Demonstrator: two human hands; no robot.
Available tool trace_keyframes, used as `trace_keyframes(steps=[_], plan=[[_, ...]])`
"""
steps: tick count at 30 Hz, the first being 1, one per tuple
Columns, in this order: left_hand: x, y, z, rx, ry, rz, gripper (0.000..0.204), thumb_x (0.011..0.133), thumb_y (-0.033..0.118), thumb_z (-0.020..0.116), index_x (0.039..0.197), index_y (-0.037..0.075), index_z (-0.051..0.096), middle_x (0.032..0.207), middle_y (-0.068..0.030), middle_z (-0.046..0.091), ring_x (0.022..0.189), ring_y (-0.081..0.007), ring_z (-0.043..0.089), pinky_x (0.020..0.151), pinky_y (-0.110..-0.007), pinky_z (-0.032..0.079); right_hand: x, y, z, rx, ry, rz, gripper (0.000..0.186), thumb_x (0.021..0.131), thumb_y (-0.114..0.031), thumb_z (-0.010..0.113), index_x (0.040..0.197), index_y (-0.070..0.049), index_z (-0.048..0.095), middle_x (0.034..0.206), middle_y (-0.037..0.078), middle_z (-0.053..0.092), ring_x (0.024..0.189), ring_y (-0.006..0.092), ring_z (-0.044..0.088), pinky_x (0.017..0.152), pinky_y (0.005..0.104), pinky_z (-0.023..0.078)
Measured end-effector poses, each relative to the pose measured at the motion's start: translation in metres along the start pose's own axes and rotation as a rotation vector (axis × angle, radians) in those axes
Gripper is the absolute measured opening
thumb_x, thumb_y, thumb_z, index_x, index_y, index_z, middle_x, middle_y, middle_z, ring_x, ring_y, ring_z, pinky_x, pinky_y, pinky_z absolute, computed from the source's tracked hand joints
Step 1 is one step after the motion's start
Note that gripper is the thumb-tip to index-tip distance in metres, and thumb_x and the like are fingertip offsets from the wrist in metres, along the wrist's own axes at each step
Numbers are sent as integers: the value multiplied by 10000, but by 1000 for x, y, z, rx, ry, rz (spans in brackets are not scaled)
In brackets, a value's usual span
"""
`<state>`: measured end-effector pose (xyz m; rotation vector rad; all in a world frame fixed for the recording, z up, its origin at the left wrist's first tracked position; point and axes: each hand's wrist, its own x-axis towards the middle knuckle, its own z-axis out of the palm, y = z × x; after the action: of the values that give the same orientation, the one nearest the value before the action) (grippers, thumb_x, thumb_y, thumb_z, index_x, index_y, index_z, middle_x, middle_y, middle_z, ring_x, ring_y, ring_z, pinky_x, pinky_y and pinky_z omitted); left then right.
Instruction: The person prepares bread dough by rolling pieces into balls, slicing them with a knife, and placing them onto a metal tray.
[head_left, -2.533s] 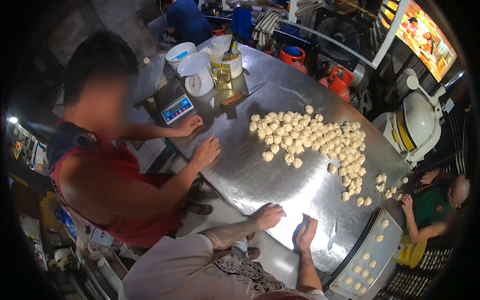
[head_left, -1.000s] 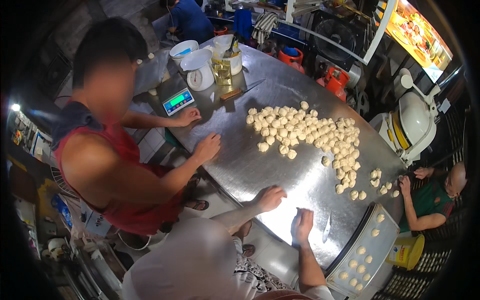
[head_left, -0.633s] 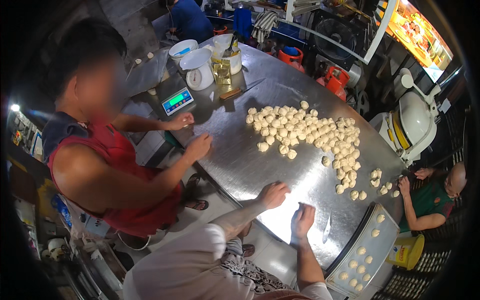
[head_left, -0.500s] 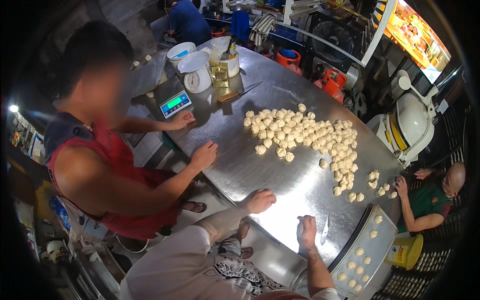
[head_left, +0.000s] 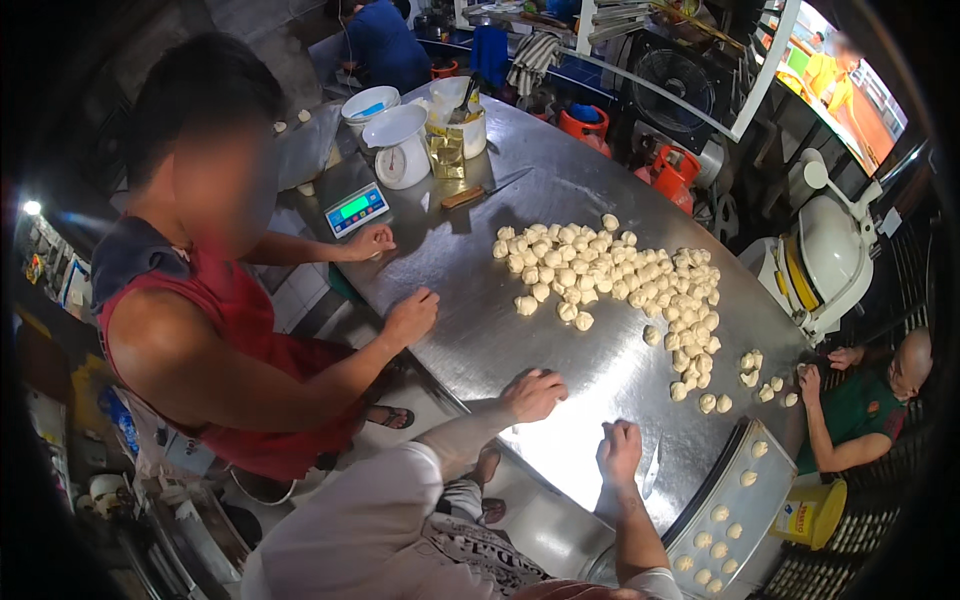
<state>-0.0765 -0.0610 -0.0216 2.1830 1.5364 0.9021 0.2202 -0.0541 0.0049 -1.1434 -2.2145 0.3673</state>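
My left hand [head_left: 535, 395] is low over the near part of a steel table [head_left: 435, 250], palm down with fingers curled; whatever is under them is hidden. To its right, my right hand [head_left: 620, 450] is also curled, its contents hidden, beside a blade [head_left: 652, 468] lying flat. Beyond my hands lies a large pile of pale dough balls [head_left: 630, 270]. A tray [head_left: 740, 435] with several spaced dough balls sits at the table's right near edge.
Co-worker in red [head_left: 220, 370] at left, hands on table; another in green [head_left: 850, 420] at right; third in blue [head_left: 380, 50] behind. Digital scale [head_left: 355, 210], dial scale [head_left: 400, 160], knife [head_left: 485, 192], tubs [head_left: 455, 130], gas cylinders [head_left: 675, 170], white mixer [head_left: 830, 260], screen [head_left: 840, 85].
My hands have shifted slightly back and forth on the table, still curled. The digital scale's display has lit green, the screen's picture has changed, and the red-clad co-worker's hands have moved slightly.
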Motion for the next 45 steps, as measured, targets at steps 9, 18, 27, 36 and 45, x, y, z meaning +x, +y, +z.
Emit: trace_keyframes(steps=[9, 18, 27, 36, 45], plan=[[-61, -13, 18, -114, -36, -46, 72, 938, 156, 689, 992, 147, 736, 1042, -18, 668, 1068, -230, 661, 978, -435, 488, -24, -17, -5, 153, -49, 34, 259, 910, 12, 605, 1143, -25, 712, 1079, 194, 652, 1036, 411, 647, 904, 500, 544], [-1, 19, 23, 82, 163, -168, 86, 931, 124, 658, 998, 104, 709, 1072, -91, 660, 997, -334, 688, 885, -478, 572, 0, -51, 30, 30, 242, 245, 289, 940, 5, 641, 1227, -17, 671, 1113, 226, 659, 1026, 446, 655, 908, 502, 554], [19, 9, -3, 131, 302, -107, 127, 892, 44, 649, 957, 122, 725, 1011, -52, 682, 998, -315, 698, 866, -448, 573, 42, -30, 23, -60, 129, 132, 313, 876, 5, 664, 1182, -40, 715, 1093, 211, 643, 1008, 413, 664, 884, 492, 559], [-11, -20, -8, 30, 51, -101, 68, 915, 130, 698, 971, 122, 736, 1041, -57, 689, 1091, -286, 670, 946, -449, 518, 0, 2, 3, -3, 26, -46, 301, 879, 7, 671, 1165, -61, 734, 1052, 194, 627, 986, 415, 663, 861, 506, 560], [-25, -11, 3, -36, 63, -90, 69, 912, 95, 695, 946, 117, 750, 1037, -86, 703, 979, -333, 705, 881, -473, 576, -14, -12, 7, 128, 199, 78, 287, 908, 47, 605, 1160, -28, 720, 1064, 212, 651, 1008, 422, 647, 877, 509, 554]])
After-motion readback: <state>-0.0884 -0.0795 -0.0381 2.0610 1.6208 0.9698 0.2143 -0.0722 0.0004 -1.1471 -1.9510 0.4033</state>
